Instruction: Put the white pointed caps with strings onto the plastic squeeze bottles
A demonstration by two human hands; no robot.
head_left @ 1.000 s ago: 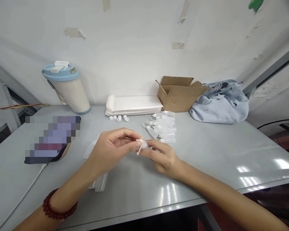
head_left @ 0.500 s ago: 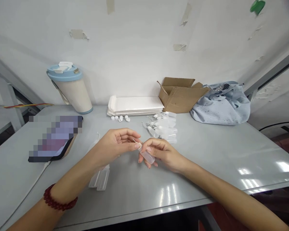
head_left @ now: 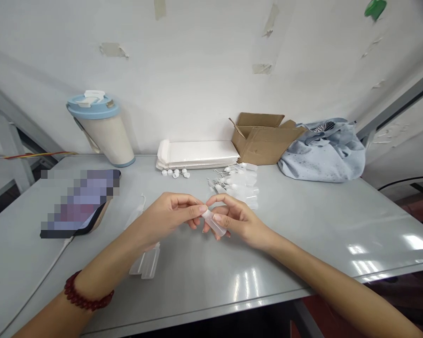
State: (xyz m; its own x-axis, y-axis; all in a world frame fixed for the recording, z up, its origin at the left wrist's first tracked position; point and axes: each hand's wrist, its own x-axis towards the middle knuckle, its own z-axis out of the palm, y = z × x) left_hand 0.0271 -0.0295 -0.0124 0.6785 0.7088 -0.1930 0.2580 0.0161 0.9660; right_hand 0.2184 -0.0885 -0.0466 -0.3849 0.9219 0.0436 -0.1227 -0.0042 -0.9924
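Observation:
A small translucent squeeze bottle [head_left: 216, 226] with a white cap is held tilted over the table, its base toward the lower right. My right hand [head_left: 232, 218] grips the bottle's body between thumb and fingers, with the index finger raised to the cap. At the neck, the thumb and fingers of my left hand [head_left: 181, 211] pinch the white cap [head_left: 205, 213]; a thin needle-like tip shows beside those fingers. Behind my right hand lies a pile of similar capped bottles [head_left: 245, 180]. More clear bottles [head_left: 150, 263] lie below my left wrist, partly hidden by it.
Several small white caps [head_left: 176, 173] sit in front of a stack of white envelopes [head_left: 200, 152]. A cardboard box [head_left: 264, 143] and a blue cloth bag [head_left: 324, 155] stand at the back right. At the left are a tumbler [head_left: 105, 131] and a phone [head_left: 84, 202] with its cable.
My right index finger has lifted from the bottle's side up to the cap. My left fingers stay at the cap, and the bottle has barely moved.

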